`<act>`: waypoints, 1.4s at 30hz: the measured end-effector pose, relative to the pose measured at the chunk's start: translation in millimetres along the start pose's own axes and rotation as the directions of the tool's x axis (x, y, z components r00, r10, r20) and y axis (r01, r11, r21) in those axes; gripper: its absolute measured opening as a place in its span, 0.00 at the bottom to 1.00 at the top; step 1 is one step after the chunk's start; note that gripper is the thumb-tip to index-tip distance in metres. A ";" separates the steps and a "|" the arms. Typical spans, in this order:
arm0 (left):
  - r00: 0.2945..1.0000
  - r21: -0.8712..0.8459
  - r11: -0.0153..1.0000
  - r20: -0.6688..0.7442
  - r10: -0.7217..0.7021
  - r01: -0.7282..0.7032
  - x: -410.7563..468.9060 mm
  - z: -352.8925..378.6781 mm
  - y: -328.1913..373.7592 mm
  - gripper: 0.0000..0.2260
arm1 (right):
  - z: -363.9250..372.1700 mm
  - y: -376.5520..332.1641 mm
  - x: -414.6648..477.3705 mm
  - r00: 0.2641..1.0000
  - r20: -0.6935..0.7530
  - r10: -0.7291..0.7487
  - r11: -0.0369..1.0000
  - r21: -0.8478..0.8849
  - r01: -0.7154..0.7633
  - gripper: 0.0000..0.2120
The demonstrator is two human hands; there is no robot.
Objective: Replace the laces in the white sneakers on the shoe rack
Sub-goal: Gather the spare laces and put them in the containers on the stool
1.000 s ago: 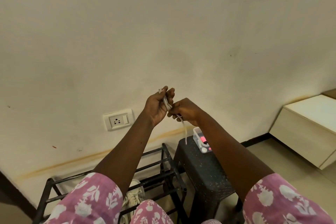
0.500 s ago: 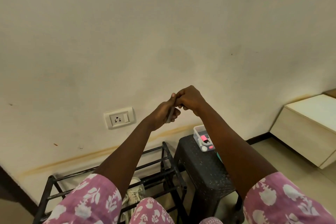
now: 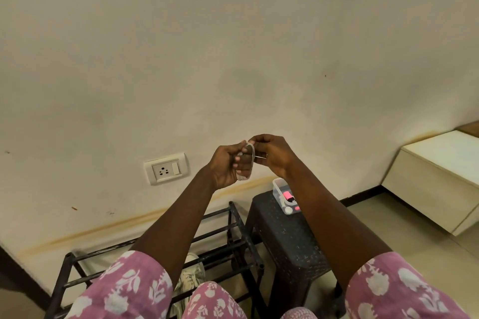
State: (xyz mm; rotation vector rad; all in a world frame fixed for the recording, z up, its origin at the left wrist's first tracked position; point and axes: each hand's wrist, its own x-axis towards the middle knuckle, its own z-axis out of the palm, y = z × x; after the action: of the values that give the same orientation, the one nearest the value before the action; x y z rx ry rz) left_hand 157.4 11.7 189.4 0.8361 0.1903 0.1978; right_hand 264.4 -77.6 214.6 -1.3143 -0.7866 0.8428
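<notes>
Where the two hands meet in front of the wall, we see a white lace [image 3: 246, 160] wound into a small bundle, raised well above the shoe rack [image 3: 234, 217]. We find the left hand [image 3: 226, 166] with its fingers curled round the bundle, fingertips turned toward us and the forearm rising from the lower left. The right hand [image 3: 273, 154] comes in from the other side with its back toward us, thumb and fingers pinching the top of the lace. Both arms stretch forward out of pink floral sleeves [image 3: 129, 285]. Below them we make out one white sneaker [image 3: 191, 277] on a lower level of the black rack. Just beside the rack stands a dark stool [image 3: 293, 243] carrying a clear box [image 3: 278, 185]. A wall socket [image 3: 166, 169] sits left of the hands.
</notes>
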 end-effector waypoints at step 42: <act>0.998 0.799 -0.600 -0.066 -0.008 0.048 219.4 19.1 -214.5 0.10 | -227.4 185.8 -10.2 0.597 -0.798 0.082 0.571 -0.454 -0.684 0.10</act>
State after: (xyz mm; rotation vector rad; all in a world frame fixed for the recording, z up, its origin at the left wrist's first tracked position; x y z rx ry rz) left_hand 394.9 -87.8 21.5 3.0112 0.4574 -0.1932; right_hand 442.8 -185.4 7.5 -2.4595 -0.1087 0.2451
